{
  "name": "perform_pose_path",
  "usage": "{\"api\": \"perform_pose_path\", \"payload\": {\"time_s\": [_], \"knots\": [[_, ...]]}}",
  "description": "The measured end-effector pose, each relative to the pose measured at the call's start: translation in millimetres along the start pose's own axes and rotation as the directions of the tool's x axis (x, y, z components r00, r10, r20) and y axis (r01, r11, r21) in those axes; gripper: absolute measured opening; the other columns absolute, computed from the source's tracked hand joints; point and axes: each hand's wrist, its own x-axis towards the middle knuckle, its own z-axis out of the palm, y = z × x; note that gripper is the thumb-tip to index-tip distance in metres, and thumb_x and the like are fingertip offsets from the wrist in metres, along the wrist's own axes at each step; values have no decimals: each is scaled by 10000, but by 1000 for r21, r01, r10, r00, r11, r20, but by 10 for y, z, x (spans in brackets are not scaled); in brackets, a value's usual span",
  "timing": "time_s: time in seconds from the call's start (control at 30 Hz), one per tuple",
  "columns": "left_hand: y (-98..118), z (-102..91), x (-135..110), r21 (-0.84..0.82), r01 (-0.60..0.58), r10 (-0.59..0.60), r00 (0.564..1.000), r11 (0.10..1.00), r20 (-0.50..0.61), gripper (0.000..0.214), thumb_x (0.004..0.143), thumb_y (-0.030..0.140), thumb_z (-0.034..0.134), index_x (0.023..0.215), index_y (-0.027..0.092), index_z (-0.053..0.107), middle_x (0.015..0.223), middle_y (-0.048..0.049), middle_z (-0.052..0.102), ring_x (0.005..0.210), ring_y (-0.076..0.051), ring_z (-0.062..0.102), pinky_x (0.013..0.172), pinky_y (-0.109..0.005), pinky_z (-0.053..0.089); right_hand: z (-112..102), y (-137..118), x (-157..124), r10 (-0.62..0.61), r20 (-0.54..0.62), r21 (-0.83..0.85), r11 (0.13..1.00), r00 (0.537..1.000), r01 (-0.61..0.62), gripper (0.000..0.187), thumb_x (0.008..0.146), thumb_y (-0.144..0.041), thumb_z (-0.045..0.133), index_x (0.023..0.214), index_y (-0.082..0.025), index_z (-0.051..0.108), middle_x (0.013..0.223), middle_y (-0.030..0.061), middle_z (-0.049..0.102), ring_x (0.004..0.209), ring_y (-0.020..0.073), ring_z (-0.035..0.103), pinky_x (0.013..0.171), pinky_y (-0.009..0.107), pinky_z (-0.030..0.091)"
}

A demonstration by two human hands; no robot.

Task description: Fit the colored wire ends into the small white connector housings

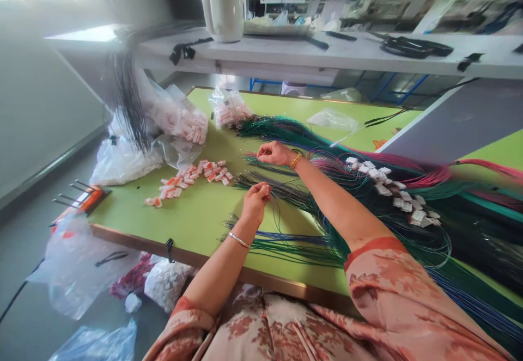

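My left hand (pixel 256 202) is closed in a pinch above the near side of the green table. A small whitish connector (pixel 267 191) shows at its fingertips, and thin wires trail close by. Farther out, my right hand (pixel 275 153) has its fingers pressed together over the ends of a pink and green wire bundle (pixel 249 157); what sits between them is too small to make out. Dark wires (pixel 281 187) lie between the two hands. Left of them is a loose pile of white and orange connectors (pixel 192 176). White connectors fitted on wires (pixel 379 176) rest beyond my right forearm.
Clear bags of connectors (pixel 180 116) stand at the table's far left. A metal-pronged orange stand (pixel 84 200) sits at the left corner. Above the back runs a white shelf (pixel 278 50) with scissors (pixel 417 46) on it. A grey panel (pixel 457 121) rises at right.
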Motion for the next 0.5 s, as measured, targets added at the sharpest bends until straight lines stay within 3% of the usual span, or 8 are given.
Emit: {"api": "perform_pose_path", "payload": {"time_s": [0.23, 0.5], "knots": [[-17, 31, 57, -74, 1, 0, 1000, 997, 14, 233, 604, 126, 791, 778, 144, 638, 714, -1, 651, 618, -62, 541, 638, -216, 401, 134, -94, -552, -13, -69, 182, 983, 998, 26, 235, 710, -320, 574, 777, -114, 666, 703, 14, 645, 619, 96, 517, 603, 208, 402], [-23, 15, 127, -87, 41, -37, 998, 995, 44, 242, 637, 64, 771, 800, 152, 617, 709, 23, 622, 620, -49, 550, 660, -192, 437, 313, -14, -914, 51, -138, 193, 981, 989, -24, 187, 696, -295, 580, 743, -127, 649, 589, -29, 541, 507, 64, 369, 483, 190, 290]]}}
